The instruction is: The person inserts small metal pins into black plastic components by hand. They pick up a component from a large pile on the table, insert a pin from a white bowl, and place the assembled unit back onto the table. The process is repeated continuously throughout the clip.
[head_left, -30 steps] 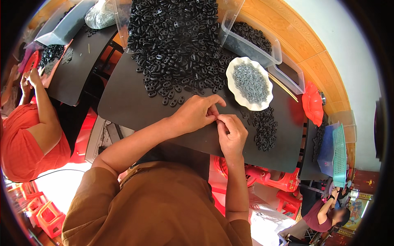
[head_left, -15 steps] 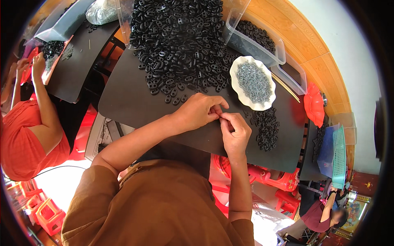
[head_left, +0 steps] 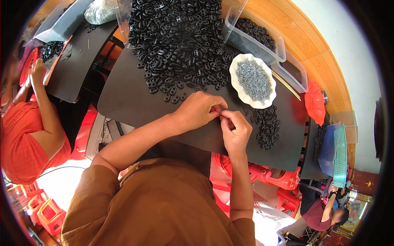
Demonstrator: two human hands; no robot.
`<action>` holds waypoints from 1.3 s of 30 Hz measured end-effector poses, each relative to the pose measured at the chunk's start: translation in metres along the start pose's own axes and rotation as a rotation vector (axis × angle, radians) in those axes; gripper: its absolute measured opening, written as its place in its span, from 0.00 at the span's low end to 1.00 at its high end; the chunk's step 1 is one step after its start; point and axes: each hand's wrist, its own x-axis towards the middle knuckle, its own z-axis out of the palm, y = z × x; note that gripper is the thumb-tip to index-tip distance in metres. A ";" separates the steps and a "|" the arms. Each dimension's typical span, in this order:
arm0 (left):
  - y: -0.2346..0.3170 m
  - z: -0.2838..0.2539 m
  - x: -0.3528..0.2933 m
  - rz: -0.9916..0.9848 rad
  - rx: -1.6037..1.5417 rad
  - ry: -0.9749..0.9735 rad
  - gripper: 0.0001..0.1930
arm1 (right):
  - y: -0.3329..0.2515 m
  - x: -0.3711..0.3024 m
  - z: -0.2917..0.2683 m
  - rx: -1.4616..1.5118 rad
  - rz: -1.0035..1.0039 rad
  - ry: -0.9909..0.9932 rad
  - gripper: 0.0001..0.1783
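My left hand point(head_left: 199, 110) and my right hand point(head_left: 237, 128) meet over the near part of the dark table point(head_left: 127, 96). Thumb and fingertips of each are pinched together, almost touching the other's. Whatever lies in the pinches is covered by the fingers and too small to name. Beyond my hands spreads a big heap of small black oval pieces with two holes point(head_left: 176, 45). To the right stands a white scalloped dish point(head_left: 237, 88) filled with small clear-grey parts point(head_left: 253, 80). Just below the dish lies a smaller pile of black pieces point(head_left: 269, 129).
Clear plastic bins point(head_left: 277, 53) stand at the back right, beside thin sticks point(head_left: 287, 85) and a red scalloped dish point(head_left: 314, 102). A turquoise basket point(head_left: 340, 156) is at far right. Another person in red point(head_left: 35, 135) works at a table on the left; one more person point(head_left: 322, 215) sits lower right.
My hands stay pinched together in nearly the same place. The view has shifted very slightly. At the left, the other person's hands have moved a little.
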 end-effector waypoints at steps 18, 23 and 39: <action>0.001 0.000 -0.003 0.032 0.114 0.029 0.16 | -0.004 0.005 -0.003 0.032 0.061 -0.060 0.05; 0.001 0.002 -0.005 0.013 0.125 0.035 0.16 | -0.005 0.006 -0.001 0.029 0.045 -0.052 0.05; 0.002 0.003 -0.006 0.025 0.084 0.068 0.13 | -0.008 0.005 -0.007 0.048 0.129 -0.120 0.08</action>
